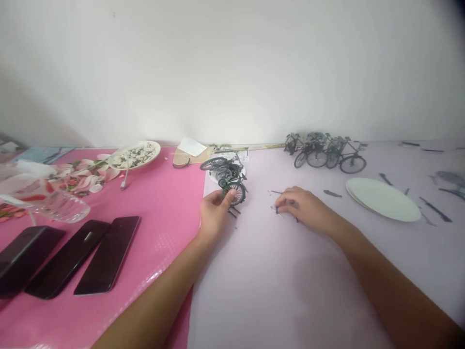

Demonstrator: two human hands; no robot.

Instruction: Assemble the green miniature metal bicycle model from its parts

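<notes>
Near the middle, my left hand (pixel 214 213) grips a small dark model bicycle (pixel 237 193) by a wheel, thumb on the near side. My right hand (pixel 300 206) is closed to its right, above the pale sheet, fingertips pinched on a tiny part (pixel 276 209) too small to name. A thin dark stick (pixel 276 192) lies just behind those fingertips. Behind the held bicycle, more dark wheels and parts rest on a small white plate (pixel 211 177). The two hands are apart.
Assembled model bicycles (pixel 352 163) stand along the wall. White oval plates (pixel 383 199) and loose dark parts (pixel 436 209) lie at right. On the pink cloth at left are phones (pixel 108 255), a black box (pixel 27 257), a clear plastic cup (pixel 60 203) and a bowl of small bits (pixel 140 154).
</notes>
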